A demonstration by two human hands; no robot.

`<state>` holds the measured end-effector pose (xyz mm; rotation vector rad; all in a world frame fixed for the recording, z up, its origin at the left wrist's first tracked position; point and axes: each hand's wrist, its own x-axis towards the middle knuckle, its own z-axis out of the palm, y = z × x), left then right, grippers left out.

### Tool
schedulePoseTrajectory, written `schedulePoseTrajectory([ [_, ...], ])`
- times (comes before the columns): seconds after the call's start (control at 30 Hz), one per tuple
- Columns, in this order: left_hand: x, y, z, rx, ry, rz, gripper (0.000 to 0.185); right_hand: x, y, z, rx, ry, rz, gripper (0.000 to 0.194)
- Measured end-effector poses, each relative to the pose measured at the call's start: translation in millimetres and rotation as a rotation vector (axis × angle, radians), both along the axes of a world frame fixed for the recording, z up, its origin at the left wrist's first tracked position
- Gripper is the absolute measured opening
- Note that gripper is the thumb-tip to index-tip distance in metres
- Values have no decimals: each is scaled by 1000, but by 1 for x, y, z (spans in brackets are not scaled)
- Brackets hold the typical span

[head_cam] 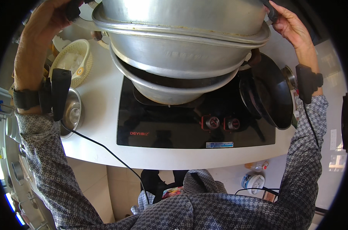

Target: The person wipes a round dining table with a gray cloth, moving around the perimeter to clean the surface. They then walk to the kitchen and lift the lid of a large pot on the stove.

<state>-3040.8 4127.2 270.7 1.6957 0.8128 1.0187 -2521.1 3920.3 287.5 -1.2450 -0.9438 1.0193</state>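
Note:
A stack of large aluminium steamer vessels stands over the cooktop (162, 123). My left hand (56, 17) is at the upper left, wrapped around a black side handle (73, 12) of the top vessel (185, 17). On the other side, my right hand (287, 27) grips the matching black handle (273, 13). Beneath the top vessel is a middle tier (177, 54) with brown handles. It sits tilted over a wide basin-shaped pot (168, 93), whose dark inside shows through a gap at the front. The stack's top runs out of view.
Right of the stack, a black wok (274, 95) leans on its side. On the left are a cream plastic colander (87, 61) and a steel bowl (76, 115). Two control knobs (212, 123) are on the cooktop's front. A cable (110, 151) hangs from my left wrist device across the counter edge.

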Motion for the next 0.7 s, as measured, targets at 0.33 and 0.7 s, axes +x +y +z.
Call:
schedulePoseTrajectory([
  [0.33,68,-97,2,26,-216,251,8,2,1,8,7,-29,-11,9],
  [0.7,71,-91,0,-53,-272,288,11,92,25,-7,9,44,-40,7],
])
